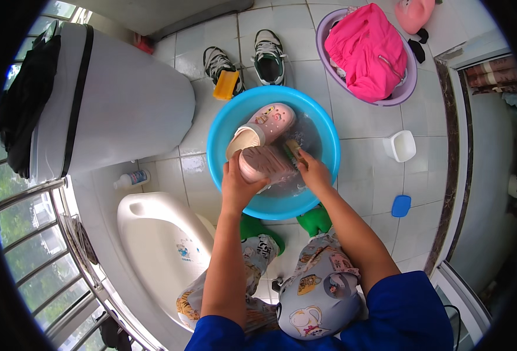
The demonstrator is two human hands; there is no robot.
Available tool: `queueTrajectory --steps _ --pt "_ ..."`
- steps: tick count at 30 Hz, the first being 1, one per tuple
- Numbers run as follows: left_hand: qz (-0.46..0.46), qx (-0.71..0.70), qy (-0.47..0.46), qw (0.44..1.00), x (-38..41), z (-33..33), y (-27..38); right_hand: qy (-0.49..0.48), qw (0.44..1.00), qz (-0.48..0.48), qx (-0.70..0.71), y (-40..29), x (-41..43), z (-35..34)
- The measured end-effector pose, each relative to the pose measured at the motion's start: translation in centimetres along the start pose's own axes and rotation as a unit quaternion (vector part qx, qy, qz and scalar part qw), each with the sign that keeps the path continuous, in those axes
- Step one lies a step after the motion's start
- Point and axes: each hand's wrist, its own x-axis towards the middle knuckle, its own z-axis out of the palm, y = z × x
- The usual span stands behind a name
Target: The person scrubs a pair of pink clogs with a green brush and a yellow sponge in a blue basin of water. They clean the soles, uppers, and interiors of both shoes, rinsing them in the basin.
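My left hand grips a pink foam clog, tipped so that its ridged sole faces up, over the blue plastic basin. In my right hand is a scrubbing brush with a wooden back and green and pale bristles. The bristles are close to the sole's right end; whether they touch is hard to tell. A second pink clog with decorative charms lies in the basin behind the first. Cloudy, sudsy water surrounds both clogs.
Two sneakers stand beyond the basin, a yellow bar on the left one. A purple tub holds a pink garment. At right are a white container and blue lid; at left, a baby bath, bottle and washing machine.
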Motion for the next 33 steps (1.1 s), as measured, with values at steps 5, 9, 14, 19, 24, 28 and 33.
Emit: queueTrajectory --steps 5,9,14,19,24,28,33 --pt "0.039 -0.060 0.040 0.997 -1.0 1.2 -0.1 0.041 0.991 0.073 -0.100 -0.9 2.5 -0.5" --pt "0.062 -0.192 0.091 0.975 -0.6 4.9 -3.7 -0.077 0.997 0.013 -0.001 0.6 4.0 1.4" --pt "0.010 -0.059 0.058 0.997 0.2 4.8 -2.4 -0.058 0.968 -0.095 0.225 -5.3 -2.6 -5.7" --pt "0.010 -0.027 0.017 0.999 2.2 5.5 -0.7 0.006 0.978 -0.210 0.011 -8.2 -3.2 -8.8" --pt "0.020 0.015 0.033 0.999 2.8 6.1 -2.1 0.034 0.960 -0.275 -0.044 -10.3 0.0 -7.2" --pt "-0.003 -0.008 -0.063 0.998 3.3 2.7 -2.4 -0.007 0.969 -0.239 -0.066 -5.7 -3.5 -6.8" --pt "-0.040 0.071 -0.042 0.996 3.1 4.5 -2.0 0.042 0.955 -0.295 0.002 -8.1 -3.6 -6.1"
